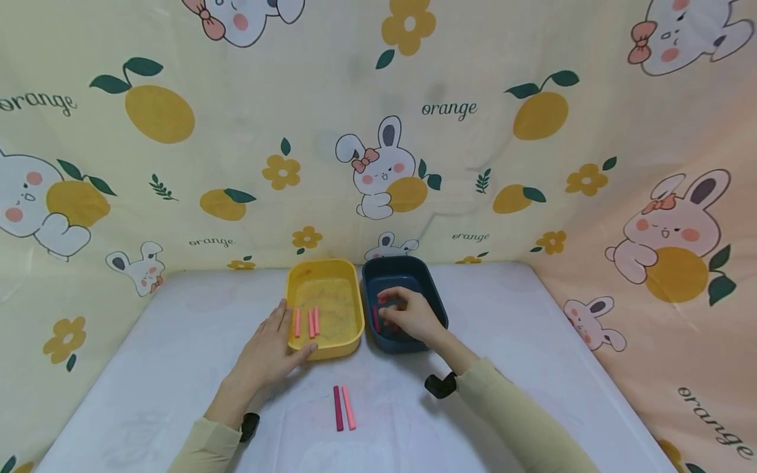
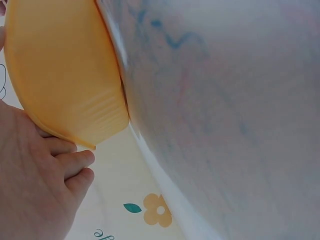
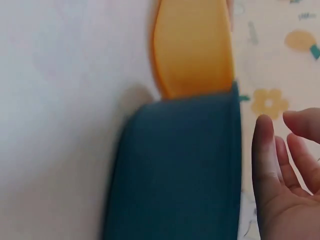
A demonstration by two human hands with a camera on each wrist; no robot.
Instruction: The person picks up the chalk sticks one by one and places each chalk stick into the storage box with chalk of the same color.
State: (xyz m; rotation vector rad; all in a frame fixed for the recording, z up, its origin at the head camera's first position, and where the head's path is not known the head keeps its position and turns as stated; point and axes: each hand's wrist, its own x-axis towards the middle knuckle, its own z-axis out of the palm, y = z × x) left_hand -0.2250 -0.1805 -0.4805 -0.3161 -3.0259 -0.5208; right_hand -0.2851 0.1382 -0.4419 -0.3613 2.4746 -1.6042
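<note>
My left hand rests against the left and near rim of a yellow tray, fingers along its side and thumb at the front edge. Inside lie three pink chalk-like sticks. Above the dark blue tray hovers my right hand, its thumb and fingers apart; in the right wrist view nothing shows between its fingertips. A dark magenta stick lies in the blue tray near the left wall, beside my right fingers. Part of that tray's inside is hidden by the hand.
On the white tabletop in front of the trays lie a dark magenta stick and a pink stick, side by side. A printed cloth rises behind the table. The two trays stand next to each other.
</note>
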